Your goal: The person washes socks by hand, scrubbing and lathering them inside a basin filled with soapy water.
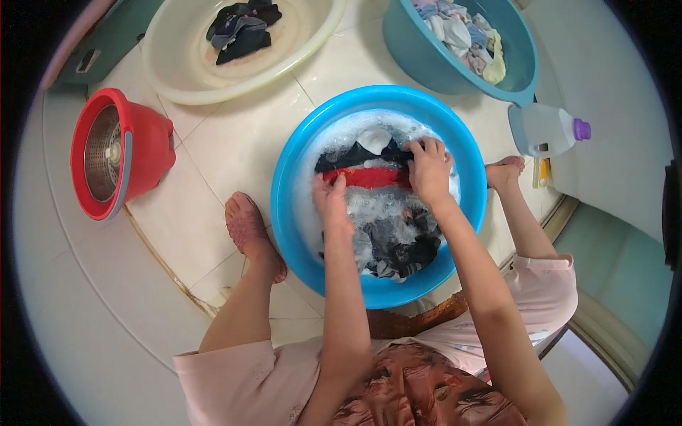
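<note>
A round blue plastic basin (395, 297) stands on the floor between my feet, filled with foamy water (306, 175). My left hand (330, 202) grips the left end of a red cloth strip (373, 178). On its right end my right hand (430, 169) has hold, with fingers bent over the cloth. Dark fabric (346, 157) lies along the strip's far side, perhaps part of the same garment. Beyond it a rounded white patch (374, 140) shows, cloth or foam, I cannot tell. Nearer me, wet grey and black clothes (382, 239) sit half sunk in the suds.
A red spin-mop bucket (146, 152) with a metal strainer is at left. Far left, a cream basin (176, 88) holds dark clothes (242, 32). A teal tub (410, 58) with light laundry (458, 32) stands far right, near a clear purple-capped jug (543, 130). Walls flank the tiled floor (208, 144).
</note>
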Demonstrator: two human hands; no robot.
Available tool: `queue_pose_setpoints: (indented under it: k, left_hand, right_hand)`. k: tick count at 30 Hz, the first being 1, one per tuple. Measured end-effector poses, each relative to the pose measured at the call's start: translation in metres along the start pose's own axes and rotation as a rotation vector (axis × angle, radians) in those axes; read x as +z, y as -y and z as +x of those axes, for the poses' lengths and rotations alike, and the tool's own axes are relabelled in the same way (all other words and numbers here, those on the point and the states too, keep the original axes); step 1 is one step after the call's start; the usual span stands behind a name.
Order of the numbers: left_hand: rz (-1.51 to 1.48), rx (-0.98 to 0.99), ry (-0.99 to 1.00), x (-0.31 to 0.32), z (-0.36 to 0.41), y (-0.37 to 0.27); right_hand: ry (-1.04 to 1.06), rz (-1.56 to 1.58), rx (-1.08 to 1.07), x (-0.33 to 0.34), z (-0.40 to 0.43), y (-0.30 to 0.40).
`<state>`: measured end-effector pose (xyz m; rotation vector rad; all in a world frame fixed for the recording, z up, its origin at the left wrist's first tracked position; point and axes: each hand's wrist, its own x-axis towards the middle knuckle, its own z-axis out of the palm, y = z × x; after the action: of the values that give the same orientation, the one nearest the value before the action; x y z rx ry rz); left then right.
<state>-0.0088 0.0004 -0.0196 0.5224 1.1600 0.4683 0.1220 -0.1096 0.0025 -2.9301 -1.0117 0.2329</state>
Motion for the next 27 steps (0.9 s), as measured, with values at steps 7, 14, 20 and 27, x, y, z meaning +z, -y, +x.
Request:
queue_pose_setpoints:
  k: [7,14,20,27]
  left_hand:
    - [-0.316,-0.141,-0.02,-0.014,0.009,0.01]
    - [-0.47,-0.155,0.114,-0.022,0.007,0.005]
    - [-0.438,-0.103,0.242,-0.01,-0.003,-0.005]
    - [-0.307,-0.089,0.47,0.002,-0.017,-0.032]
  right_hand:
    - [-0.086,0.497,-0.419,0.006,0.03,0.076]
    - [0.266,0.862,0.029,-0.015,0.027,0.045]
    - [0.105,1.063,0.063,-0.037,-0.004,0.019]
    - [0.081,1.433,0.202,-0.058,-0.015,0.055]
